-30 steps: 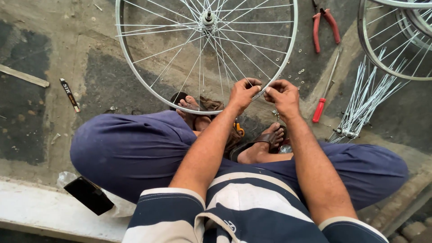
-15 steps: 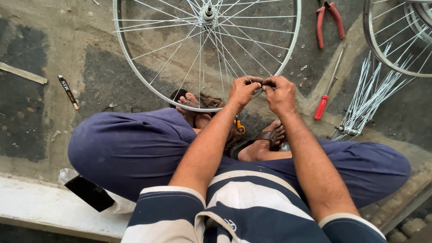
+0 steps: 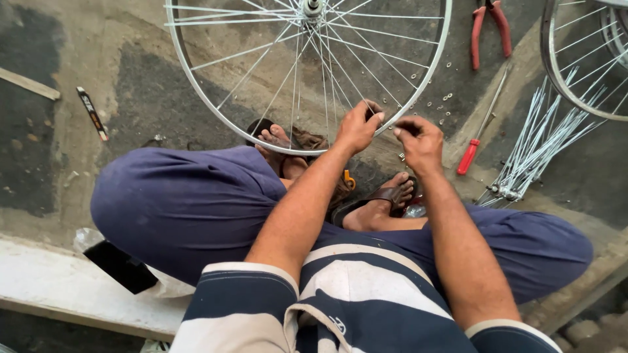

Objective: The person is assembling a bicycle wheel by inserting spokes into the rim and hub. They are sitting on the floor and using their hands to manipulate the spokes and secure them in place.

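Lower frame: seated, legs crossed. Mid-frame, left hand [image 3: 356, 127] pinches the wheel rim [image 3: 418, 91]; right hand [image 3: 418, 140], fingers curled narrow, holds something too small to identify. Wheel mostly spoked; loose spokes [image 3: 543, 140] lie right, pliers [image 3: 489, 26] upper right.

Soft, even daylight fills the scene, neither harsh nor dim. Shadows are faint and diffuse; the darkest patch lies under the legs by the sandalled feet. The wheel rim [image 3: 418, 98] and the loose spokes [image 3: 543, 140] catch a mild sheen, without hard glare. Focus is sharp in the middle, slightly softer at the edges, where the wide lens bends lines outward. The hands show little motion blur.
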